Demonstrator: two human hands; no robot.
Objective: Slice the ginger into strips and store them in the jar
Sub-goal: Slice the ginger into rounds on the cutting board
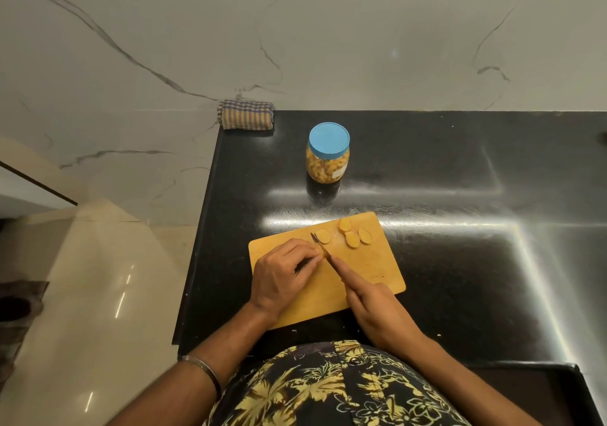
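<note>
A wooden cutting board lies on the black counter. Several flat ginger slices rest near its far edge, one slice right beside the knife tip. My right hand grips the knife, index finger stretched along its spine, blade pointing away and to the left. My left hand has curled fingers pressed at the blade's left side; whatever piece it holds is hidden under the fingertips. A clear jar with a blue lid on, filled with yellow pieces, stands beyond the board.
The black counter extends far to the right, with its left edge just beside the board. A folded striped cloth sits at the back left corner against the marble wall. Pale floor lies to the left.
</note>
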